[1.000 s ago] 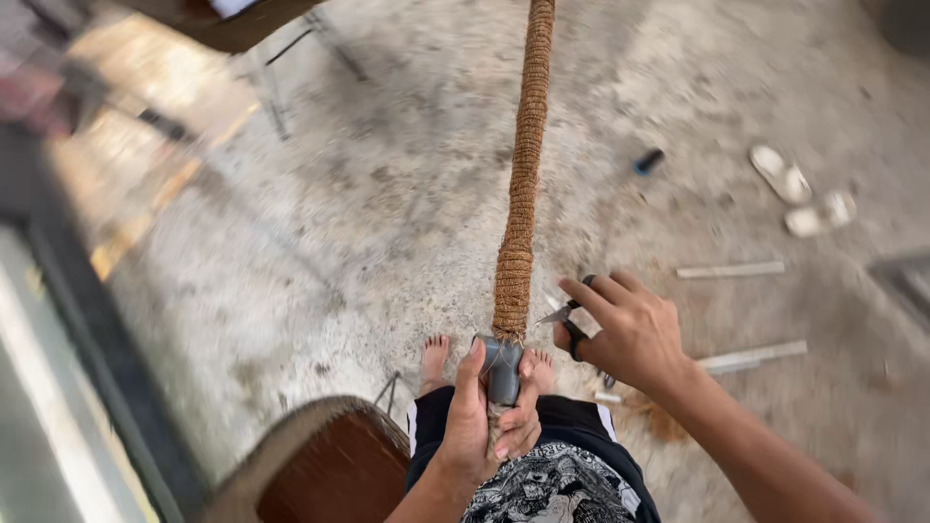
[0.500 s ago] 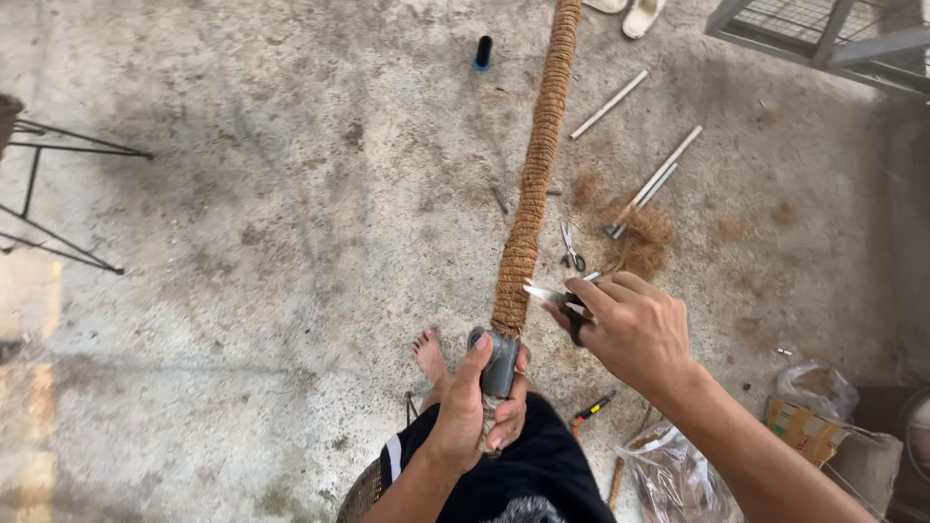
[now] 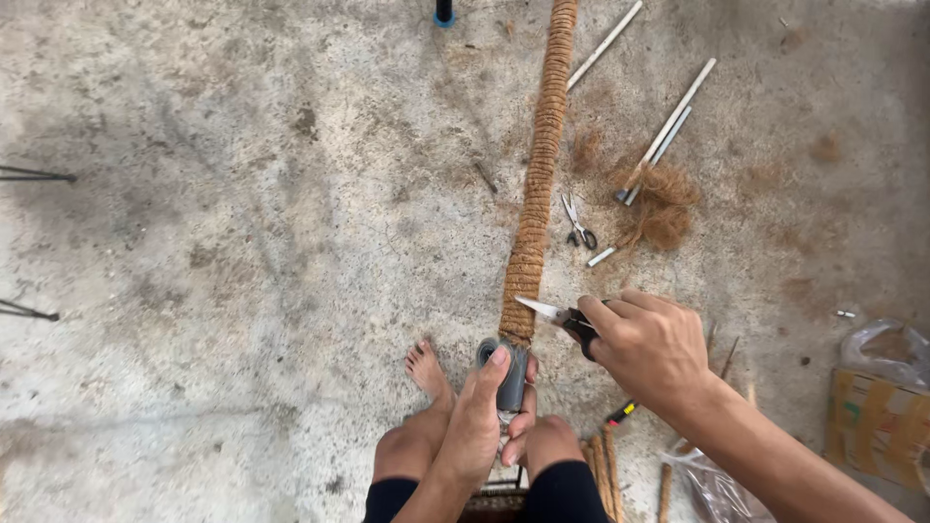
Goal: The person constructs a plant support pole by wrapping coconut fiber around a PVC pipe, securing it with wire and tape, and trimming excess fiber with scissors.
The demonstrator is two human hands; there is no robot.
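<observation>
A long pole wrapped in brown coir rope [image 3: 536,184] runs from my lap up across the concrete floor. Its near end is a bare grey pipe [image 3: 510,378]. My left hand [image 3: 480,421] grips that grey end between my knees. My right hand [image 3: 651,347] holds black-handled scissors [image 3: 554,314], whose blades point left and touch the lowest rope turns just above the grey pipe. My bare foot [image 3: 427,373] rests on the floor to the left of the pipe.
A second pair of scissors [image 3: 579,225] lies right of the pole beside a clump of loose coir fibre [image 3: 663,208] and white rods [image 3: 668,126]. Brown sticks [image 3: 608,470], a plastic bag [image 3: 707,484] and a cardboard box [image 3: 877,416] sit at the lower right. Thin metal legs [image 3: 29,176] show at the left.
The view has swung from a tilted look at furniture and sandals to straight down on the floor. My right hand has brought the scissor blades closer to the rope's lower end.
</observation>
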